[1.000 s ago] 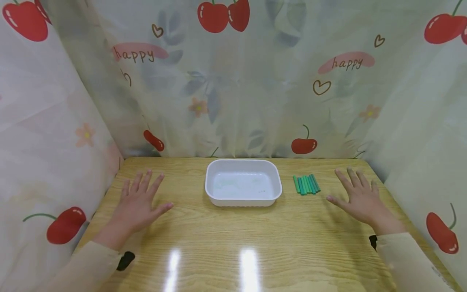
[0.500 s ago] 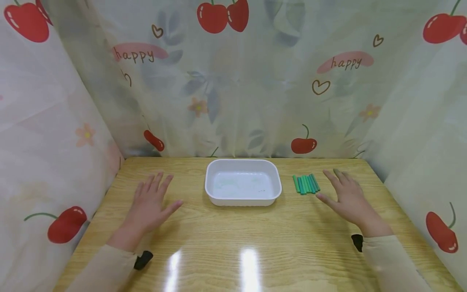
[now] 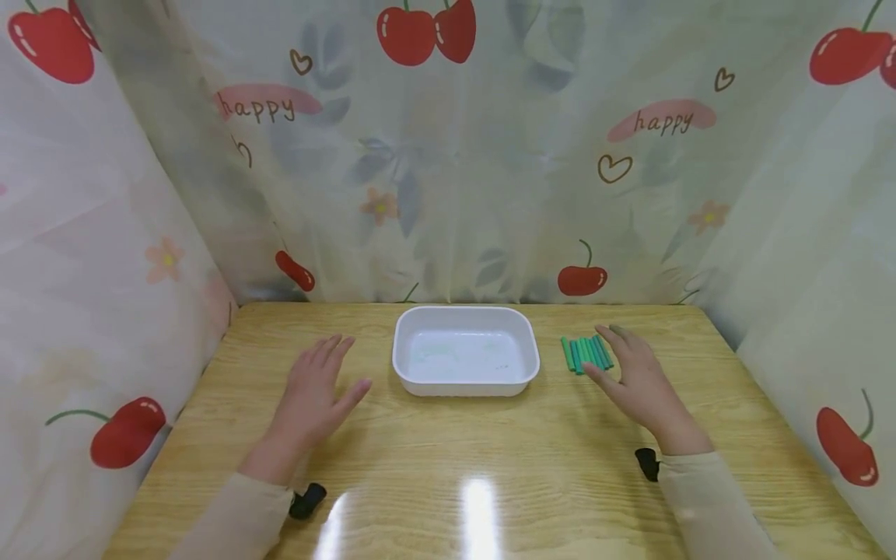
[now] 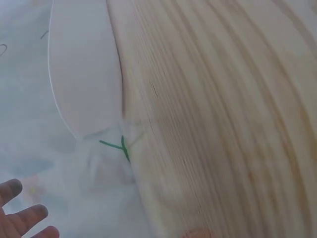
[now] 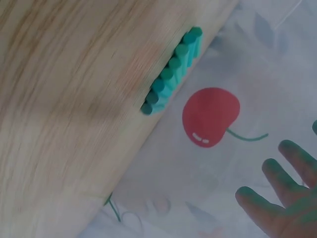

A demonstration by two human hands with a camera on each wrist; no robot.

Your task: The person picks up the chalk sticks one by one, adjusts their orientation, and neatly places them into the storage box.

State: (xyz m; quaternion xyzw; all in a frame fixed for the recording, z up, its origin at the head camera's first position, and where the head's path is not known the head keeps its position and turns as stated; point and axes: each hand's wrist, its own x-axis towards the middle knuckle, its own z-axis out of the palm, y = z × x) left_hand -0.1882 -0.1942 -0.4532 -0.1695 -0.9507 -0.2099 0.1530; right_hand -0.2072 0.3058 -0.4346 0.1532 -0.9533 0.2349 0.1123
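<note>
Several green and teal chalk sticks (image 3: 582,354) lie side by side in a row on the wooden table, right of a white plastic tray (image 3: 465,388). My right hand (image 3: 637,381) hovers at the row's right side, fingers loosely extended and holding nothing; thumb and index overlap the nearest sticks in the head view. Green powder coats its fingertips (image 5: 248,195) in the right wrist view, where the chalk ends (image 5: 167,74) point toward the camera. Left of the tray, my left hand (image 3: 311,397) is held over the table, fingers relaxed, with nothing in it. Dark smudges mark its fingertips (image 4: 35,212).
Faint green residue marks the tray's floor. A cherry-print curtain (image 3: 448,194) hangs behind the table (image 3: 420,467) and along both sides. Two bright light reflections show on the near tabletop. A black strap piece sits at each wrist.
Both hands have moved inward: the left toward the tray, the right leftward to the chalk. Their fingers have drawn closer together. Tray and chalk have stayed in place.
</note>
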